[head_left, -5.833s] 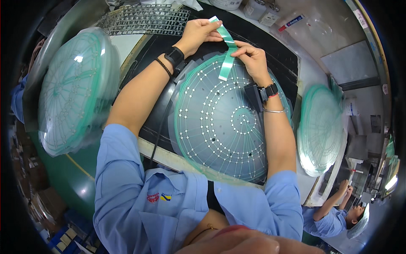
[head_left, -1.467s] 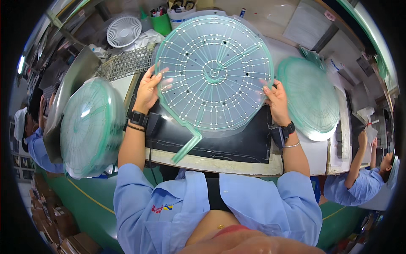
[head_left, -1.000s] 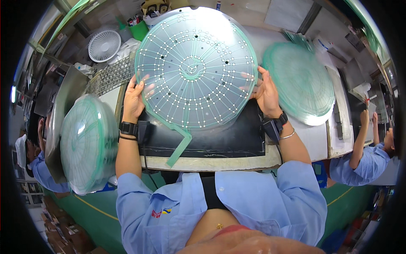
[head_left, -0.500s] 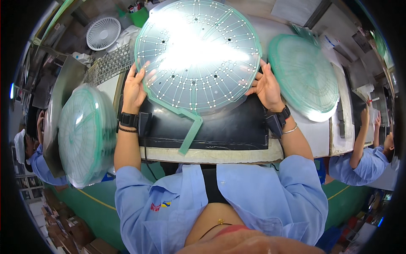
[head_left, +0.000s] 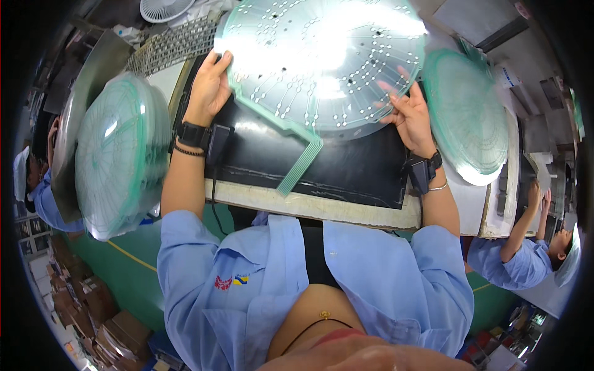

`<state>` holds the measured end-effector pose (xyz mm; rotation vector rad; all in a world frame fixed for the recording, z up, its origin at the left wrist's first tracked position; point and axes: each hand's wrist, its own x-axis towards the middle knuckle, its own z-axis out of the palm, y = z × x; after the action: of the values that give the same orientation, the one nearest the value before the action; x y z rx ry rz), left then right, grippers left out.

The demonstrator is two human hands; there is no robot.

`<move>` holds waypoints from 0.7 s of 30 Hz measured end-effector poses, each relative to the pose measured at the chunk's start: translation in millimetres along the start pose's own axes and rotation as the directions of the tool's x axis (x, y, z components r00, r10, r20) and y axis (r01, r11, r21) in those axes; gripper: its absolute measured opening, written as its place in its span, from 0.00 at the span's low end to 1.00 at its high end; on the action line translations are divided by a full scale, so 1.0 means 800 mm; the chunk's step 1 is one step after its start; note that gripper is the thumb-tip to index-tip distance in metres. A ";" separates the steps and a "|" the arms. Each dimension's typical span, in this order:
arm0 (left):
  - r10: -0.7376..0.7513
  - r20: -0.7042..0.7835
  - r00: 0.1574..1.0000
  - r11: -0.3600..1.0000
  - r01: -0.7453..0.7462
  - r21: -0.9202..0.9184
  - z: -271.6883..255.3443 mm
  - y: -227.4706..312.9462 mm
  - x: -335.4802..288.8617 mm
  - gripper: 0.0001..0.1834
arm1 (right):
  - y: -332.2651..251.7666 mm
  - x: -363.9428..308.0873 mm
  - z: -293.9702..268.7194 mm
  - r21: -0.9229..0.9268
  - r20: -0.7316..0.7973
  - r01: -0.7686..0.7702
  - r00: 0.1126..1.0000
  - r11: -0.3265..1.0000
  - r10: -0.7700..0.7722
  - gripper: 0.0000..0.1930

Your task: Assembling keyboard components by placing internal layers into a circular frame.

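A large round clear film sheet, printed with a green rim and silvery circuit lines and dots, is tilted up in front of me. Its narrow green striped tail hangs from the lower edge. My left hand pinches the sheet's left edge between thumb and fingers. At the lower right edge my right hand holds the sheet with its fingers loosely spread, some showing through the clear film. Glare hides part of the printing.
Under the sheet lies a black mat on the worktable. Stacks of similar round sheets stand left and right. A metal mesh rack and white fan are behind. Co-workers sit left and right.
The sheet has tilted, its right side now higher, and its tail has shifted right and up in view. Both hands still hold its edges. The whole view has turned slightly.
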<state>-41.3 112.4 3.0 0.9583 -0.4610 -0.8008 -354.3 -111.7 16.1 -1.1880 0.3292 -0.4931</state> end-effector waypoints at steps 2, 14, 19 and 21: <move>0.014 0.073 0.997 1.000 -0.013 -0.005 -0.008 -0.011 0.006 0.23 | 0.003 0.002 -0.001 0.007 -0.001 -0.018 1.000 1.000 0.018 0.29; -0.091 -0.002 0.996 0.995 0.091 0.040 0.100 -0.043 -0.070 0.13 | 0.004 -0.001 0.045 0.083 -0.023 0.189 0.982 0.978 -0.188 0.30; 0.426 -0.205 0.881 0.846 -0.308 0.435 0.081 0.042 -0.099 0.09 | -0.007 -0.033 0.060 -0.035 0.049 0.099 0.994 0.994 -0.098 0.32; 0.652 -0.189 0.734 0.586 -0.330 0.740 0.041 0.100 -0.128 0.10 | -0.001 -0.040 0.056 -0.091 0.065 0.083 0.995 0.992 -0.078 0.29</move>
<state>-96.1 200.4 87.7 1.5413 -0.5944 0.1829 -359.2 -59.2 32.0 -1.3083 0.2547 -0.5150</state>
